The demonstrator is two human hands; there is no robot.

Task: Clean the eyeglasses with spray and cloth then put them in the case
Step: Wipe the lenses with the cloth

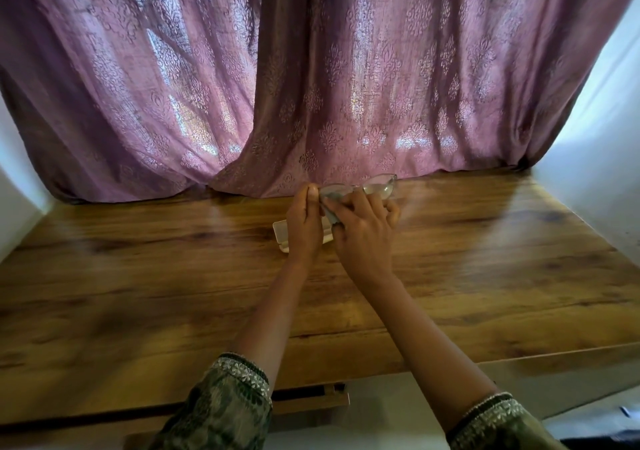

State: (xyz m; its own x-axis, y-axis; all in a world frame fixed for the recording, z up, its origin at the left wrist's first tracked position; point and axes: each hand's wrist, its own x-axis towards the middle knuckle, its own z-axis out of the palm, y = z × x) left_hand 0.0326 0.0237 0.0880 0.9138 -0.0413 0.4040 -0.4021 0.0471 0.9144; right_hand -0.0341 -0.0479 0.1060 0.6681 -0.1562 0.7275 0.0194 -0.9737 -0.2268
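Note:
Clear-framed eyeglasses [375, 183] are held up above the far middle of the wooden table [173, 276]. My left hand [304, 221] pinches their left end with thumb and fingers together. My right hand [363, 231] grips a grey cloth [330, 212] pressed against the left lens; the right lens sticks out past my fingers. Beneath both hands lies an open white case [281, 236], mostly hidden by my left hand. No spray bottle is in view.
A pink patterned curtain [311, 86] hangs along the table's far edge and touches it. White walls [595, 138] close both sides. The table's near edge [450, 359] runs just ahead of my sleeves.

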